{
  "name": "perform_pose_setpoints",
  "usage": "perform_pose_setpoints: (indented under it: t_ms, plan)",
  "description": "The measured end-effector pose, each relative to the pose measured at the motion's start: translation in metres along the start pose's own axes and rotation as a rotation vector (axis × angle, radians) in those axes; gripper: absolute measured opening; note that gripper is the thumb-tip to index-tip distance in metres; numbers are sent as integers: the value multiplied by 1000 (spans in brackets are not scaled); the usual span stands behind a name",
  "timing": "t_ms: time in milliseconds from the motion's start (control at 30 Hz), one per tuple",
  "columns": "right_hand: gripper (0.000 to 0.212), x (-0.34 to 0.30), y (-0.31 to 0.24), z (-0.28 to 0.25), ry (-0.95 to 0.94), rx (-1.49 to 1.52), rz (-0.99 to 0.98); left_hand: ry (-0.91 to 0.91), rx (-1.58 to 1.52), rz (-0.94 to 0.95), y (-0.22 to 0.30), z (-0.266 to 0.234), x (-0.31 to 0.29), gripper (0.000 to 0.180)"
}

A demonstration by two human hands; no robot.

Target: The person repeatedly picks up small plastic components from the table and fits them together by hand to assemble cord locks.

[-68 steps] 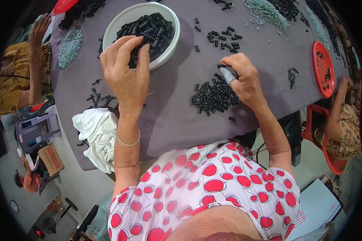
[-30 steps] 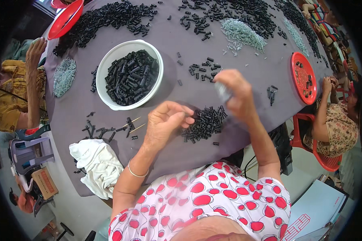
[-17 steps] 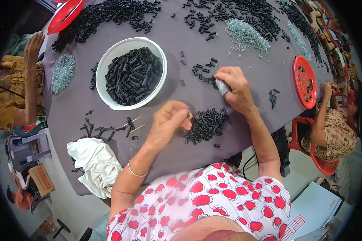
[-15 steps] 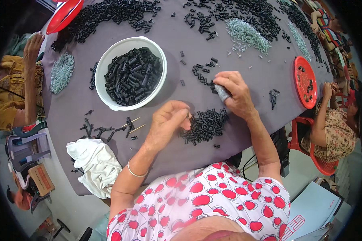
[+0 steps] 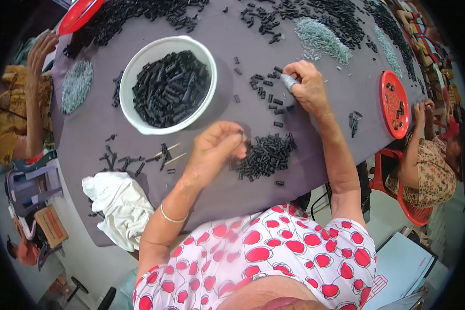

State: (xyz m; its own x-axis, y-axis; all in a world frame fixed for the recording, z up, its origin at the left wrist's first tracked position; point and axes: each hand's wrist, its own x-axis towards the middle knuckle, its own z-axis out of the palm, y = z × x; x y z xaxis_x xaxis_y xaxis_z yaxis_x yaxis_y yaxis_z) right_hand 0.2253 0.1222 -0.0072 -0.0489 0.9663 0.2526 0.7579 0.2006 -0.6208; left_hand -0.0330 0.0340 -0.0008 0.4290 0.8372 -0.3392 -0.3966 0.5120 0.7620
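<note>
My left hand (image 5: 217, 150) is closed in a pinch beside the heap of small black plastic parts (image 5: 267, 157). A dark bit shows at its fingertips, too small to name. Farther right, my right hand (image 5: 309, 88) is closed, its fingers curled and one fingertip wrapped in grey tape (image 5: 289, 81). Whatever that hand holds, if anything, is hidden. Several loose black cylindrical parts (image 5: 278, 111) lie scattered just left of and below it.
A white bowl (image 5: 212, 95) full of longer black parts stands at left. Two thin sticks (image 5: 175, 159) lie near a white cloth (image 5: 120, 204). Silvery screw piles (image 5: 323, 40), black part heaps (image 5: 155, 11) and a red tray (image 5: 385, 108) sit farther out. Other people sit at both sides.
My right hand has moved away from me, and more loose black parts show below it. My left hand remains beside the heap, fingers slightly shifted. The whole view has shifted a little.
</note>
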Motion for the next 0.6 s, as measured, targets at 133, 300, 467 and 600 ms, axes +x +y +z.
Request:
perform_pose_setpoints:
  t_ms: [133, 300, 467, 600]
  plan:
    - [20, -10, -5, -9, 79, 26, -58, -48, -34, 15, 2, 4, 0, 22]
    - [13, -51, -46, -21, -127, 496, 131, -42, -33, 28, 5, 8, -4, 24]
    - [25, -77, -84, -17, -235, 668, -3, -36, 111, 63, 5, 12, -11, 21]
    - [31, -78, -92, -25, -183, 447, -244, -54, 94, 89, 3, 13, -11, 20]
